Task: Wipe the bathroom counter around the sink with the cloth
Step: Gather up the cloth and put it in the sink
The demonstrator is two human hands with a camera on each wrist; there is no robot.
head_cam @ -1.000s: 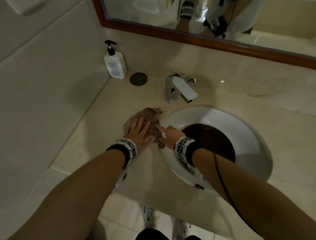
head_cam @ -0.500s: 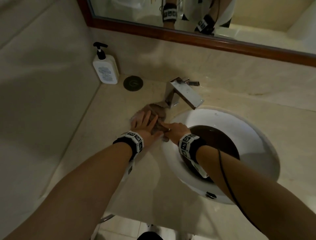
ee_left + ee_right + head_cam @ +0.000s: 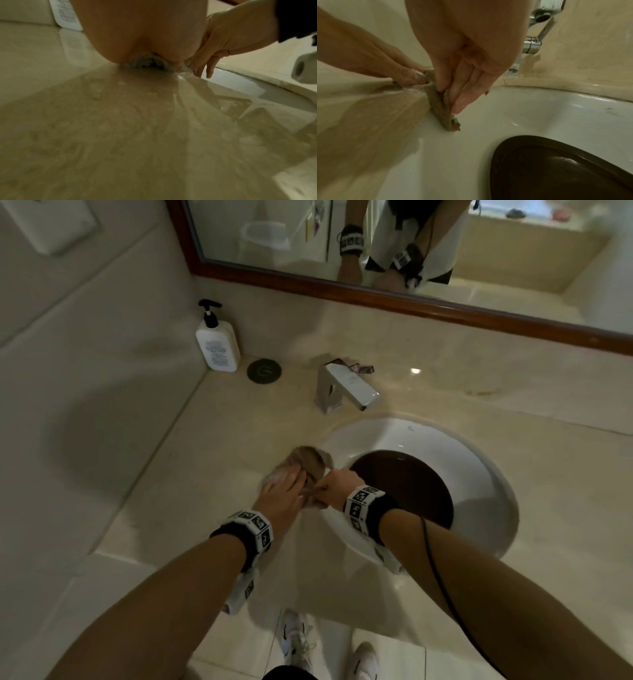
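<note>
At the left edge of the sink (image 3: 479,474), a brownish cloth (image 3: 310,462) lies bunched on the beige counter (image 3: 191,474), with one end draped over the rim and hanging down the white inner wall of the sink. The left hand (image 3: 282,494) lies flat on top of the cloth, fingers straight and close together, pressing it onto the counter just beside the rim. The right hand (image 3: 337,484) sits right next to it, over the rim; in the right wrist view its fingers (image 3: 462,86) point downward and press the hanging end of the cloth, the thumb on the other side of the fold so the fabric is pinched between them. The counter on the near side of the cloth shows wet streaks. A chrome tap (image 3: 346,386) stands behind the sink, and farther left of it, by the wall, are a round metal cover (image 3: 264,370) set into the counter and a white pump bottle (image 3: 216,344). A dark bowl-shaped area (image 3: 407,484) fills the bottom of the sink. A wood-framed mirror (image 3: 411,299) runs along the wall behind the sink.
</note>
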